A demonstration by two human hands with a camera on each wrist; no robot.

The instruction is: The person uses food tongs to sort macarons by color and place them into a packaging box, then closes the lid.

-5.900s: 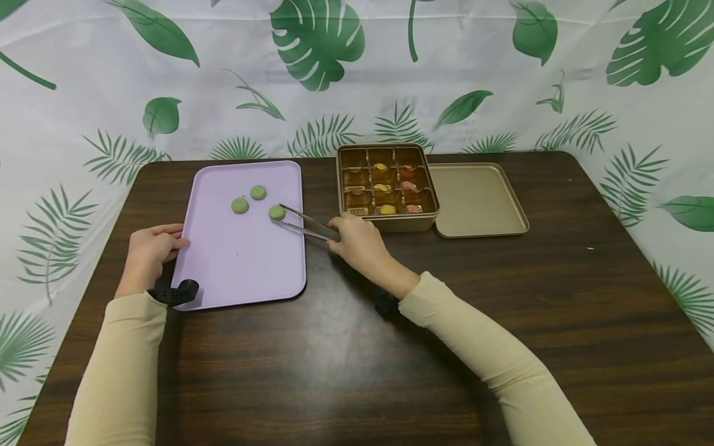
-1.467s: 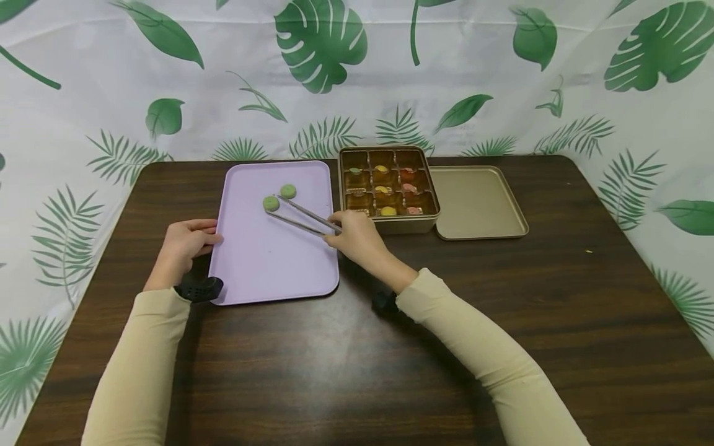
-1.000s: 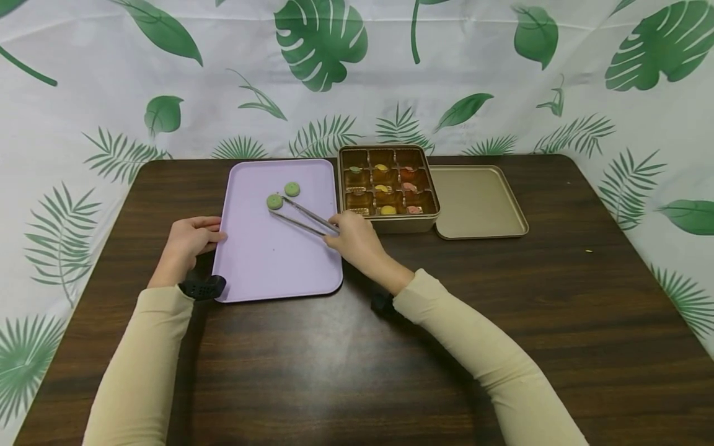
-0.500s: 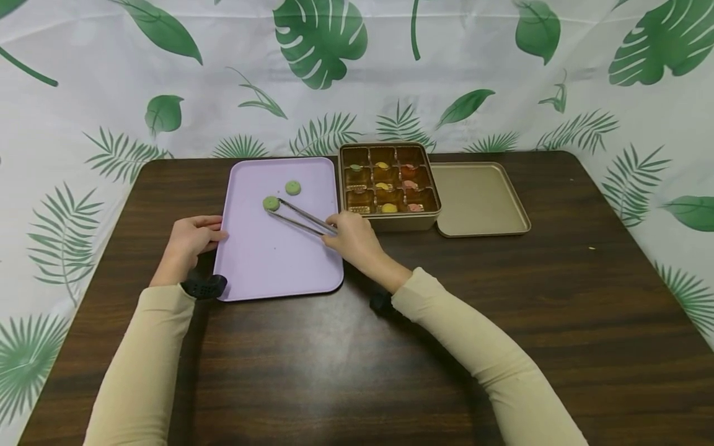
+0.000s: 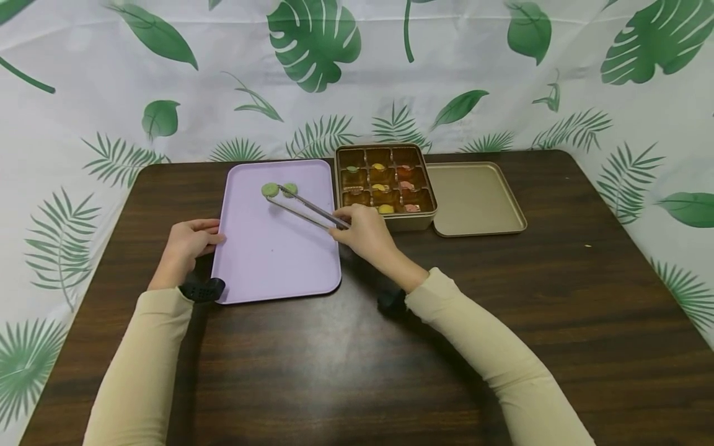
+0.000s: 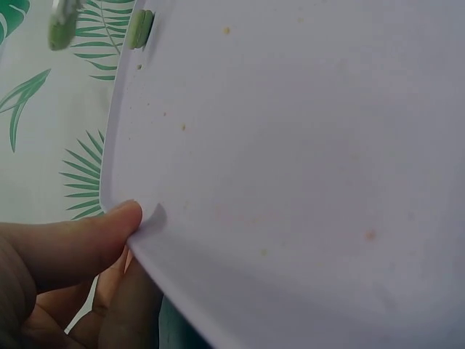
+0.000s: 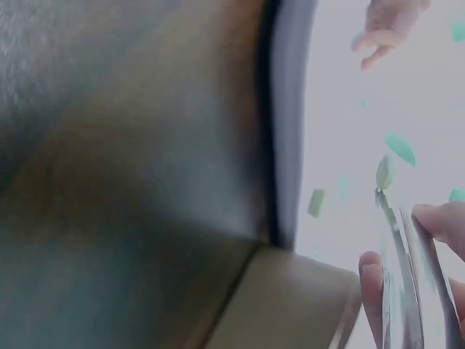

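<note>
My left hand [image 5: 188,244] pinches the left edge of a lilac tray [image 5: 279,260], thumb on top in the left wrist view. My right hand [image 5: 369,234] holds metal tongs [image 5: 313,207] over the tray. Between their tips is a green macaron [image 5: 270,190], raised off the tray in the left wrist view. Another green macaron [image 6: 140,29] lies on the tray, partly behind the tongs in the head view. Right of the tray stands a gold tin [image 5: 409,222] with a divided insert; yellow macarons fill its middle column, red and pink ones the right, one green the back left.
A flat gold lid [image 5: 474,201] lies to the right of the tin, on the dark wooden table [image 5: 446,347]. A leaf-print cloth [image 5: 223,62] hangs behind the table. Small crumbs dot the tray, and a tiny scrap [image 5: 587,246] lies at the right.
The tray has shifted right since the oldest frame, and a green macaron has appeared in the tin's back-left compartment. The tongs have just lifted another green macaron off the tray.
</note>
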